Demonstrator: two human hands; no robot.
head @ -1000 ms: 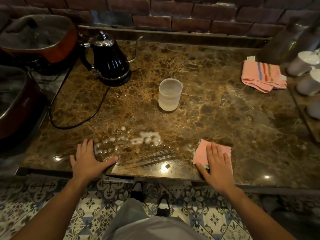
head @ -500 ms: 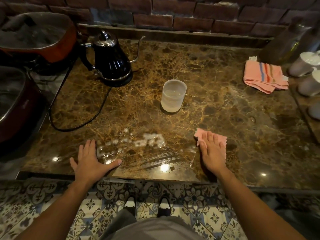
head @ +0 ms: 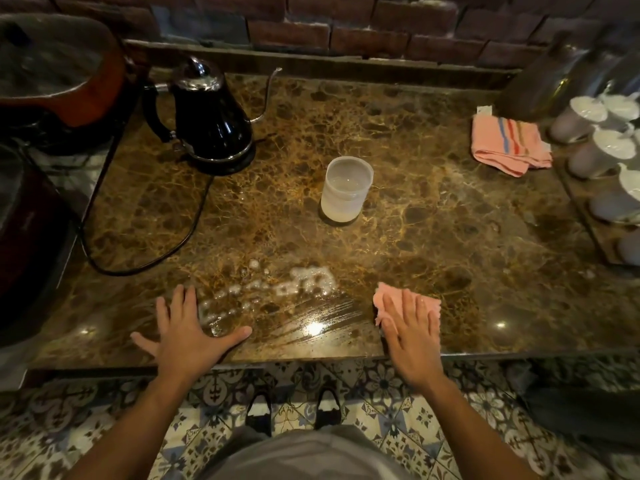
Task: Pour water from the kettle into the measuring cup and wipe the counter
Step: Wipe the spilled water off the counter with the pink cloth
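A black gooseneck kettle [head: 211, 116] stands on its base at the back left of the brown marble counter [head: 433, 237]. A frosted measuring cup [head: 345, 190] with a little water stands upright mid-counter. A patch of spilled water and foam [head: 277, 289] lies near the front edge. My right hand [head: 410, 332] presses flat on a small pink cloth [head: 388, 296] just right of the wet streaks. My left hand [head: 188, 332] rests flat, fingers spread, on the counter at the spill's left end.
The kettle's black cord [head: 156, 261] loops across the left counter. A folded pink striped towel [head: 509, 143] lies at the back right beside a tray of white cups [head: 602, 147]. Red pots [head: 59, 71] stand at the left. A brick wall [head: 346, 29] backs the counter.
My right hand slid the pink cloth away from the front edge, further onto the counter, then held near there. My left hand stayed put on the counter.
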